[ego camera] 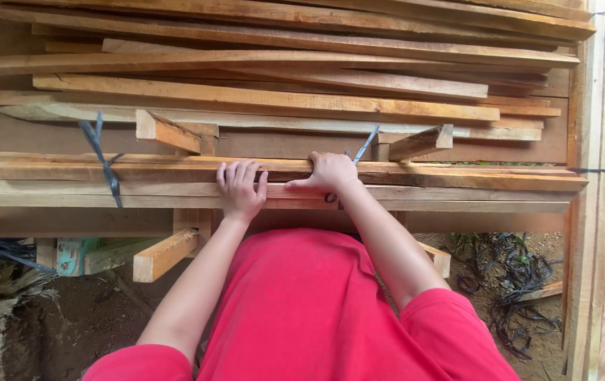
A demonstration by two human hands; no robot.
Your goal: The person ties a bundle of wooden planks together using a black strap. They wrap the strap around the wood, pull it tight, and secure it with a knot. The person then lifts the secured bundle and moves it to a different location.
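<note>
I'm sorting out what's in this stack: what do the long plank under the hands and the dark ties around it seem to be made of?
The plank looks like raw, unfinished wood: orange-brown grain, rough sawn edges, no paint. Both the left hand and right hand rest on it. The dark tie seems to be flat plastic strapping, though rubber is possible.

Right hand (331,173) fingertips vanish behind the plank (457,178); the long boards (246,99) run off frame on the left.
</note>
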